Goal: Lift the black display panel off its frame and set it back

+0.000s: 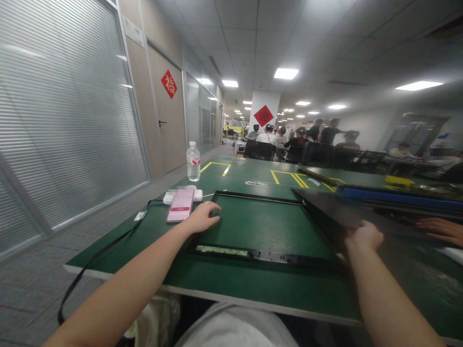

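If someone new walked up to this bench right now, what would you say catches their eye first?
Probably the black rectangular frame lying flat on the green table, with the left hand resting on its left edge. The right hand grips the edge of a dark panel tilted up at the frame's right side. A pink phone and a water bottle sit beyond the left hand.

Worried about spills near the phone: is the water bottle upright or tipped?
Upright. The water bottle stands on its base on the green table, white cap on top, behind the phone.
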Available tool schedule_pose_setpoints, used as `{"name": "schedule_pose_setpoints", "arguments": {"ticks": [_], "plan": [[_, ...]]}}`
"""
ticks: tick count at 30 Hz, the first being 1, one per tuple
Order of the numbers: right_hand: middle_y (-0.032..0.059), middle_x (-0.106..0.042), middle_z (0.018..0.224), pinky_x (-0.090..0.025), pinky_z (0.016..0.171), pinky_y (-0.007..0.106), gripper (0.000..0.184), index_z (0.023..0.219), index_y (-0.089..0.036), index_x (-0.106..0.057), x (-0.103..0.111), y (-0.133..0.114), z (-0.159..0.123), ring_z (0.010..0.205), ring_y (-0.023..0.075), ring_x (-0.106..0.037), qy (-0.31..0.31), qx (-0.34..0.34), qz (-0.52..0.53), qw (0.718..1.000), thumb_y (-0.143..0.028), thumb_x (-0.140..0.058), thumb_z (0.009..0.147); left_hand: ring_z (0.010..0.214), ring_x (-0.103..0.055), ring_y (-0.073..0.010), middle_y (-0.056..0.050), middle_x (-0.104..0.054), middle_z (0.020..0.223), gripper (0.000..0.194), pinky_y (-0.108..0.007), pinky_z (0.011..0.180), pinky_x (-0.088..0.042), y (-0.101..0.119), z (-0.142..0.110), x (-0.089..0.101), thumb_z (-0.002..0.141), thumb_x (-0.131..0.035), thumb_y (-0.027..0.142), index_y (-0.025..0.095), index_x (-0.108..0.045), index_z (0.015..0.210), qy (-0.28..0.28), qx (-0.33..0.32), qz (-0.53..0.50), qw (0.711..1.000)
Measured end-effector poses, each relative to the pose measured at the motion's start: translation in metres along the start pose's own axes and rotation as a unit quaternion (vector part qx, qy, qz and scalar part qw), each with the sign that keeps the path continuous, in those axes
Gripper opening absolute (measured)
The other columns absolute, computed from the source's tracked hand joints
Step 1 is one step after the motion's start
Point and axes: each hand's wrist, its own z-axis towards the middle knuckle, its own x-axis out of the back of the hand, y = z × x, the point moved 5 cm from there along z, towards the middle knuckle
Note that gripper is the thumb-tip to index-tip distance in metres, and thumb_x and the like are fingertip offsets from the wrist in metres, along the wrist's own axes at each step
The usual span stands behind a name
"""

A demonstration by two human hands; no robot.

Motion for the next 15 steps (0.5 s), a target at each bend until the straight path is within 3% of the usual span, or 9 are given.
{"name": "schedule_pose_setpoints", "arguments": {"ticks": [7,15], "plan": [[0.0032,-0.061,0.099,-0.055,0.060,0.027,0.029,0.078,-0.020,-0.046,0.006,0.011,-0.002,0.080,0.0147,-0.065,0.095,-0.084,0.080,0.989,0.001,-0.051,0.060,0.113,-0.061,-0.0305,-0.013,-0.066,0.119,0.035,-0.044,0.103,-0.045,-0.001,0.000,-0.003,0.074,-0.064,0.032,0.018,-0.071,0.105,-0.020,-0.008,0.046,0.999],[-0.0033,-0.064,0.082,-0.058,0.051,0.030,0.031,0.080,-0.017,-0.052,0.005,0.020,-0.001,0.052,0.0096,-0.062,0.105,-0.150,0.136,0.974,0.009,-0.051,0.063,0.115,-0.061,-0.0298,-0.013,-0.067,0.119,0.034,-0.043,0.105,-0.045,-0.002,0.000,-0.004,0.075,-0.063,0.030,0.017,-0.071,0.106,-0.026,-0.011,0.071,0.997]]}}
